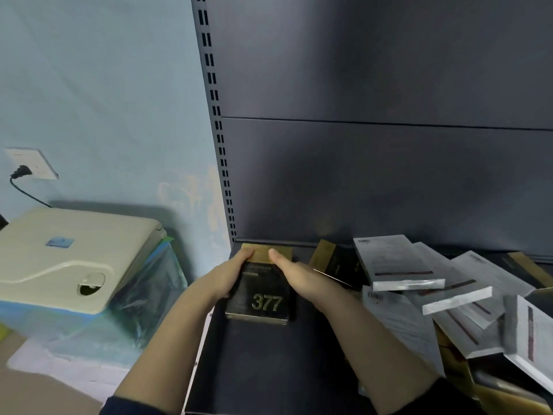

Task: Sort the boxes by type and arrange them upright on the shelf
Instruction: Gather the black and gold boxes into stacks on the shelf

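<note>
A black box with a gold top and the number 377 point(263, 298) stands at the left end of the dark shelf point(257, 366). My left hand point(230, 277) grips its left edge near the top, fingers curled over the gold band. Against its right side lies my right hand point(294, 275), fingers straight, thumb on the top edge. Another black and gold box point(327, 259) leans just to the right. Several grey boxes with a red stripe point(401, 265) lie tumbled in a heap at the right.
The shelf's dark back panel point(389, 175) rises behind, with a slotted upright point(220, 139) at its left edge. Left of the shelf sits a beige appliance point(68, 253) on plastic-wrapped blue material. A wall socket with a black plug point(30, 166) is on the pale blue wall.
</note>
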`<action>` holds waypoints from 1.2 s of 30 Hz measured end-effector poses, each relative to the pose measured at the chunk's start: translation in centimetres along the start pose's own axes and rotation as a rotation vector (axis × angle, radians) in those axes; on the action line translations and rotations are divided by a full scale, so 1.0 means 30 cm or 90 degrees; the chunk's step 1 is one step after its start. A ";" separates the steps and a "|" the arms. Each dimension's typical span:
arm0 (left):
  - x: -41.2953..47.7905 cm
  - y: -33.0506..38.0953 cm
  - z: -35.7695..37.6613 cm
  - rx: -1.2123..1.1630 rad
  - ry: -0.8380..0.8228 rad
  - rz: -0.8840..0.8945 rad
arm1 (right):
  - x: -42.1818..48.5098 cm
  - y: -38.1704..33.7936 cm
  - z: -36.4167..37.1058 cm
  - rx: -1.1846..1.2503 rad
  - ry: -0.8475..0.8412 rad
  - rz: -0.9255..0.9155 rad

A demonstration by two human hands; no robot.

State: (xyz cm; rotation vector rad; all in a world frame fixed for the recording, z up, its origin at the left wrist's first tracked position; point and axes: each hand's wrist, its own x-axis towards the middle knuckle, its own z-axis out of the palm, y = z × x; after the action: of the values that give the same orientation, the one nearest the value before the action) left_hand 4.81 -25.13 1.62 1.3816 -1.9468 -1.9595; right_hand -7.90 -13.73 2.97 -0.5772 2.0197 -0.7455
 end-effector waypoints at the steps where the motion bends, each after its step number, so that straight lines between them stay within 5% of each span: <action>1: -0.001 0.005 -0.009 0.009 -0.001 -0.018 | -0.014 -0.006 0.003 -0.016 -0.007 0.007; 8: -0.043 0.077 -0.024 0.124 0.029 -0.096 | -0.048 -0.028 0.009 -0.101 -0.039 0.037; 12: -0.068 0.124 -0.001 0.364 0.242 0.062 | -0.085 0.004 -0.069 -0.023 -0.074 0.002; 16: -0.153 0.212 0.105 0.387 0.317 0.252 | -0.121 0.059 -0.194 -0.010 0.009 -0.088; 21: -0.230 0.274 0.362 0.218 0.131 0.346 | -0.179 0.148 -0.386 -0.162 0.245 -0.189; 24: -0.181 0.219 0.532 0.051 0.027 0.188 | -0.211 0.224 -0.458 -0.409 0.296 -0.184; 26: -0.142 0.152 0.594 -0.101 0.030 0.047 | -0.214 0.292 -0.469 -0.505 0.231 -0.163; 29: -0.063 0.078 0.637 -0.356 0.073 -0.054 | -0.186 0.390 -0.492 -0.595 0.274 -0.186; 36: -0.057 0.106 0.704 -0.317 0.084 0.016 | -0.190 0.519 -0.580 -0.521 0.370 -0.154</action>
State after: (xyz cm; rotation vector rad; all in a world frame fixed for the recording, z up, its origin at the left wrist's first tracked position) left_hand -8.53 -8.40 1.03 1.2953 -1.2876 -2.0831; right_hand -21.70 5.93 2.97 -1.1858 2.8344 -0.1793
